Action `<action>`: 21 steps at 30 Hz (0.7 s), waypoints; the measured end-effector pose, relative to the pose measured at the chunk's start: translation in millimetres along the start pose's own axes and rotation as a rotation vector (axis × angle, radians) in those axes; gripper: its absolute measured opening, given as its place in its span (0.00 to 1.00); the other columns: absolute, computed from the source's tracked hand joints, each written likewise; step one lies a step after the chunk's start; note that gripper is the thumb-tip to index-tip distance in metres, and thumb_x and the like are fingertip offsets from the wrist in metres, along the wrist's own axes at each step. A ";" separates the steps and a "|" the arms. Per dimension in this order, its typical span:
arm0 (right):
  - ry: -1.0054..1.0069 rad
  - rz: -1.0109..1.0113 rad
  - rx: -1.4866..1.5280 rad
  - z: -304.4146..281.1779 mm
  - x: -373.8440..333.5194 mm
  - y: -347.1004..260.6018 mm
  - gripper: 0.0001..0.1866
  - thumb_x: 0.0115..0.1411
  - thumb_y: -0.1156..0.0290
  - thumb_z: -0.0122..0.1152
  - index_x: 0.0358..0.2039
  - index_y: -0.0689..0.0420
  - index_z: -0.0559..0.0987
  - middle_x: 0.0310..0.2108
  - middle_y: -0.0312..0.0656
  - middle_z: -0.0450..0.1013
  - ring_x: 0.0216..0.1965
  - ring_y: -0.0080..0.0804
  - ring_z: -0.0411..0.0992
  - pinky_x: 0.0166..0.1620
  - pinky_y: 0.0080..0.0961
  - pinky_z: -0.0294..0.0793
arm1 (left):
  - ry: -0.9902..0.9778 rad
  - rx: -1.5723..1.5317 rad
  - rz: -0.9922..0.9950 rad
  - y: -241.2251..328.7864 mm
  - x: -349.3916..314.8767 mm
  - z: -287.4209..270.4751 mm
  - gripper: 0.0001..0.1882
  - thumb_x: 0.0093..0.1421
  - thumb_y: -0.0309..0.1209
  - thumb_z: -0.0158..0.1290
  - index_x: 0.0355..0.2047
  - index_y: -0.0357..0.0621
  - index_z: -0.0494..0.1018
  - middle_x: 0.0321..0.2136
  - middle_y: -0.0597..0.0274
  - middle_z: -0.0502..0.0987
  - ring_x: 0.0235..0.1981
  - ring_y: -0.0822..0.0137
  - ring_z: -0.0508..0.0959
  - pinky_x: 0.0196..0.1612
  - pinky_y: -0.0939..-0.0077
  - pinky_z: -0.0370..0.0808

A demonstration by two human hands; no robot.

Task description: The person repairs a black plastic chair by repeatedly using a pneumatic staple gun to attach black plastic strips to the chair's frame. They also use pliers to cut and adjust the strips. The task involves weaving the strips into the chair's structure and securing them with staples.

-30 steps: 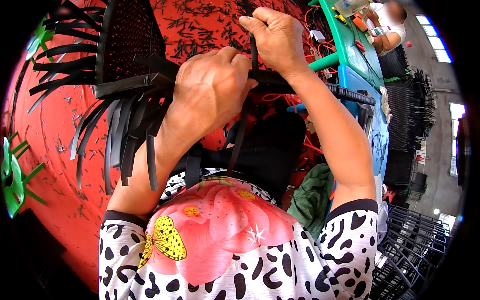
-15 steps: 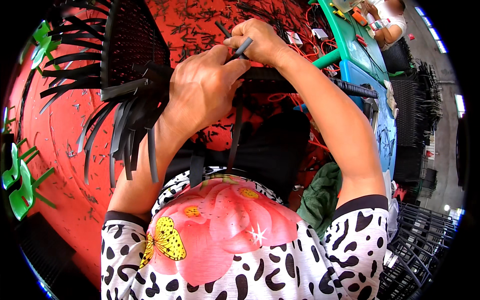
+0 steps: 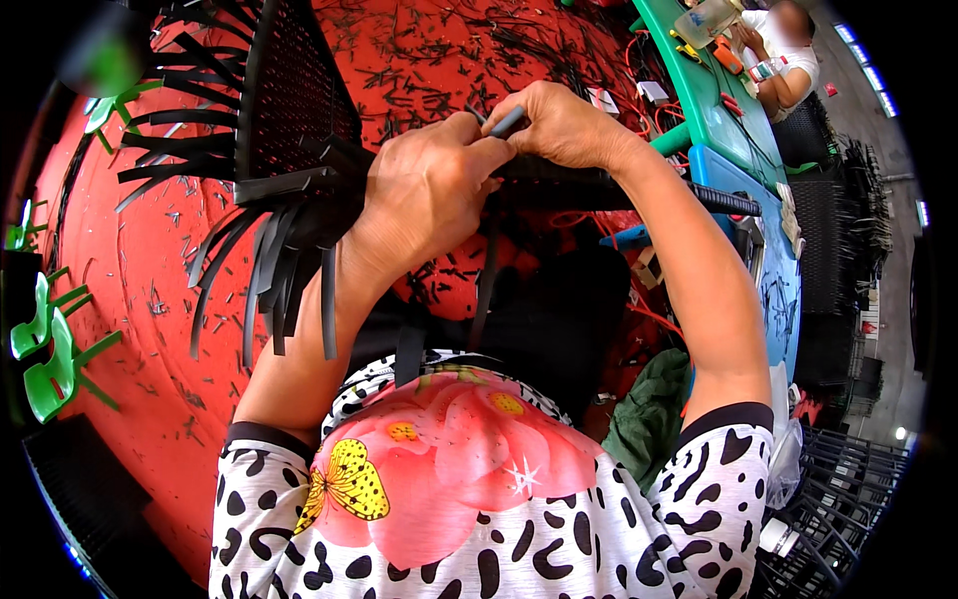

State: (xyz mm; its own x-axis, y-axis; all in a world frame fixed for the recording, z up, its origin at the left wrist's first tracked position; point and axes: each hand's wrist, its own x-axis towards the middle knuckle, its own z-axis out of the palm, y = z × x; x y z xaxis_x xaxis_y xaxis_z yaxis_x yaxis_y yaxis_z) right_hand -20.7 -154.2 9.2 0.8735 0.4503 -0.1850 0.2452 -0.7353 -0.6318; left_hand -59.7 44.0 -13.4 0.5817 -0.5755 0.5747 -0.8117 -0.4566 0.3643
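A flat dark grey weaving strip (image 3: 507,123) runs between my two hands, its end sticking up by the fingertips. My left hand (image 3: 427,185) is closed on it with thumb and fingers pinched. Close against it, the bent fingers of my right hand (image 3: 561,127) grip the same strip. Both hands are over a black woven frame (image 3: 559,182), whose nearest part they partly hide. To the left rises a black woven panel (image 3: 299,110) with many loose strip ends (image 3: 274,265) hanging beside my left forearm.
Cut strip scraps lie over the red floor (image 3: 150,329). Green plastic chairs (image 3: 58,369) stand at the left. A green table (image 3: 714,75) and a blue table (image 3: 768,260) are on the right, with another person (image 3: 788,60) beyond. Green cloth (image 3: 649,404) lies near my right elbow.
My hands have come closer together on the strip, and less of it shows between the fingers. The whole view has shifted slightly, with the surroundings lower and further right.
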 end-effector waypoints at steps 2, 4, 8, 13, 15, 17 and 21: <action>0.067 -0.100 -0.164 -0.7 1.3 3.5 0.10 0.49 0.78 0.62 0.34 0.59 0.81 0.29 0.38 0.77 0.31 0.30 0.75 0.37 0.25 0.74 | -0.013 -0.012 0.013 -1.2 0.3 -1.4 0.19 0.42 0.23 0.62 0.38 0.44 0.76 0.26 0.58 0.71 0.28 0.54 0.75 0.29 0.63 0.72; 0.193 -0.313 -0.377 -0.8 -0.6 5.2 0.08 0.50 0.77 0.62 0.32 0.58 0.81 0.29 0.40 0.77 0.31 0.37 0.76 0.37 0.28 0.74 | -0.028 -0.024 0.022 -2.7 0.6 -3.0 0.18 0.43 0.23 0.62 0.38 0.44 0.76 0.27 0.59 0.71 0.28 0.55 0.76 0.29 0.64 0.73; 0.250 -0.327 -0.419 -3.1 1.6 -2.2 0.06 0.50 0.77 0.60 0.31 0.58 0.80 0.30 0.44 0.76 0.33 0.43 0.75 0.36 0.31 0.74 | -0.026 -0.049 0.032 -5.1 2.6 -6.2 0.18 0.44 0.23 0.61 0.38 0.44 0.76 0.27 0.58 0.71 0.28 0.54 0.76 0.29 0.64 0.73; 0.191 -0.101 0.129 -1.5 2.9 0.1 0.09 0.51 0.84 0.54 0.32 0.62 0.79 0.26 0.39 0.77 0.28 0.23 0.73 0.33 0.22 0.71 | -0.031 -0.043 0.038 -5.1 7.1 -8.7 0.18 0.44 0.23 0.61 0.38 0.44 0.77 0.26 0.58 0.71 0.27 0.55 0.76 0.28 0.64 0.73; 0.103 0.021 0.400 -1.8 4.0 -1.0 0.09 0.52 0.84 0.54 0.32 0.62 0.79 0.26 0.34 0.75 0.27 0.18 0.70 0.32 0.18 0.69 | -0.032 -0.052 0.038 -6.4 5.8 -6.5 0.18 0.43 0.23 0.61 0.38 0.44 0.77 0.26 0.58 0.70 0.26 0.55 0.75 0.27 0.64 0.73; 0.054 0.077 0.558 -4.9 5.7 -0.8 0.08 0.53 0.85 0.53 0.32 0.61 0.77 0.26 0.33 0.74 0.26 0.18 0.71 0.28 0.17 0.69 | -0.020 -0.056 0.043 -6.5 6.2 -6.9 0.18 0.43 0.22 0.61 0.38 0.44 0.76 0.25 0.58 0.70 0.25 0.55 0.75 0.27 0.64 0.72; 0.091 0.153 0.677 -4.9 7.1 2.6 0.07 0.53 0.84 0.52 0.31 0.60 0.76 0.23 0.33 0.72 0.25 0.20 0.72 0.24 0.18 0.69 | -0.027 -0.050 0.044 -7.6 9.2 -7.6 0.18 0.43 0.22 0.61 0.37 0.43 0.76 0.25 0.59 0.70 0.25 0.55 0.75 0.26 0.64 0.72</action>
State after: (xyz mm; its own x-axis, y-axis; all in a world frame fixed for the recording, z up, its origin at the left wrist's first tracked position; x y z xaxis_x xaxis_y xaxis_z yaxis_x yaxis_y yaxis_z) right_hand -11.8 -155.4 9.9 0.9162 0.3015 -0.2641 -0.1732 -0.2964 -0.9392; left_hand -48.6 47.3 -5.3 0.5459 -0.6128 0.5714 -0.8378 -0.3965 0.3753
